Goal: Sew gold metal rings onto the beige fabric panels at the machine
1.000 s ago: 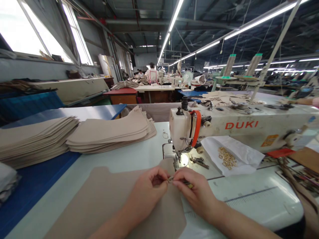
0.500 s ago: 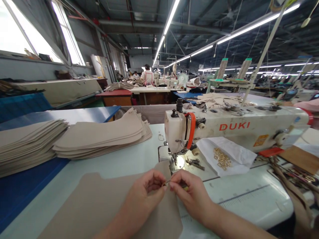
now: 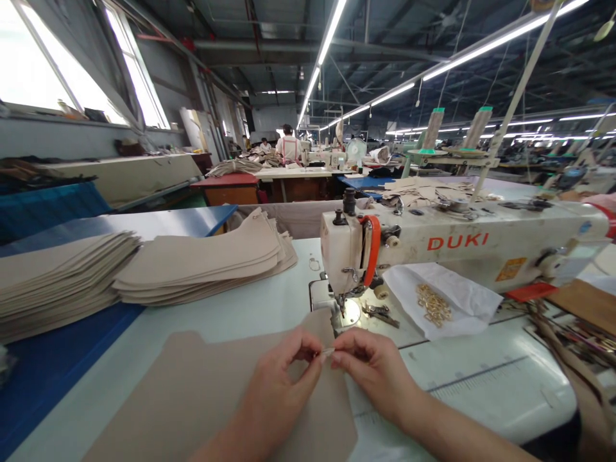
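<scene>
Under strip lights (image 3: 330,33), a beige panel (image 3: 192,391) lies on the pale table (image 3: 245,319)

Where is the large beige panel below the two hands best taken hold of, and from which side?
Probably by the protruding far-left corner of the large beige panel, pinched from the left. The panel lies flat on the table, so an edge is needed; this corner is uncovered, apart from the sewing machine, the left hand and the right hand.
</scene>
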The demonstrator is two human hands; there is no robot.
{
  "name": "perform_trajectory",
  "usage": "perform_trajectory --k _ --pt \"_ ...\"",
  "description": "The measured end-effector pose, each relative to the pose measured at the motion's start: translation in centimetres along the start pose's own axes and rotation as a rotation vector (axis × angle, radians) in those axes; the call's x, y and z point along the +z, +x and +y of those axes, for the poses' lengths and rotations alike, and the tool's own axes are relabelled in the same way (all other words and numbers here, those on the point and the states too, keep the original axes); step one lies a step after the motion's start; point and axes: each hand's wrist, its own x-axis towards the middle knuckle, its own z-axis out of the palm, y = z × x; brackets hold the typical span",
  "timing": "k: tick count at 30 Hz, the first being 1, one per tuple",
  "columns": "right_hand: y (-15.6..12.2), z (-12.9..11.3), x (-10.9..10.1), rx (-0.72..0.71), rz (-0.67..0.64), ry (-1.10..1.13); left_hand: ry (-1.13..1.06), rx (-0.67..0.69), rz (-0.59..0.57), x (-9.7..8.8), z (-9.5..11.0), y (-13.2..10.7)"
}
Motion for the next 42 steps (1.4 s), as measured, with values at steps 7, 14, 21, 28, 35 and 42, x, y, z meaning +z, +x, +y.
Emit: perform_trajectory --k 7,14,21,28,35,42 --pt "0.2 0.0 -0.1 0.043 -0.025 0.047 -0.113 -0.090 -0.067 0.0 -0.5 0.3" --pt "0.2 -0.3 -0.1 0.044 -0.029 0.144 0.052 -0.061 -0.070 -0.2 0.3 0.4" --pt "0.2 -0.2 -0.2 -0.002 -0.015 0.027 0.051 -0.012 -0.032 0.1 0.2 0.2" --pt "0.2 -0.3 -0.5 -0.115 0.004 -0.277 0.085 -0.100 -0.074 -0.2 0.1 0.4" --pt "0.1 -0.2 -0.4 -0.148 -0.006 -0.366 0.268 0.004 -0.246 -1.8 0.2 1.9" --pt "1.1 0.1 -0.9 0.080 0.001 -0.179 0.281 0.061 -0.243 -2.2 -0.8 2.8"
